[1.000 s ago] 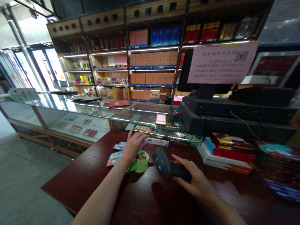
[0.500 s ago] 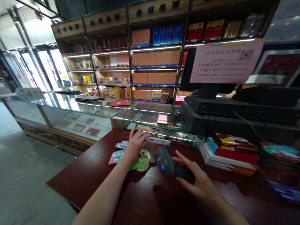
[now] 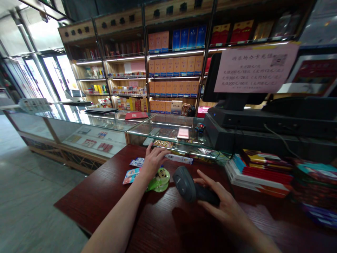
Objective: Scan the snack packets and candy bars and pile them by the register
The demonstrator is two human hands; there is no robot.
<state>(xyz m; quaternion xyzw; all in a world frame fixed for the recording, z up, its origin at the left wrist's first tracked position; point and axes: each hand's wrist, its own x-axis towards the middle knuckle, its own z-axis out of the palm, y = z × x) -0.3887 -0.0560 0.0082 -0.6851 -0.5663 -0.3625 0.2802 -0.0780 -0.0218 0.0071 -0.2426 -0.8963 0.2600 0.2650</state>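
Note:
My left hand lies open, fingers spread flat over small colourful packets on the dark wooden counter. A green tape dispenser with a cartoon figure sits right beside that wrist. My right hand wraps the handle of a black barcode scanner, whose head points left toward the dispenser. A long white packet lies just past the scanner.
A glass display case runs behind the counter, with a pink note on it. A black register with a monitor and a pink paper notice stands at right. Stacked books lie beside it. Shelves of boxes fill the back wall.
The blue light on the scanner's head has gone out. Both hands have stayed almost where they were; the view shifted slightly.

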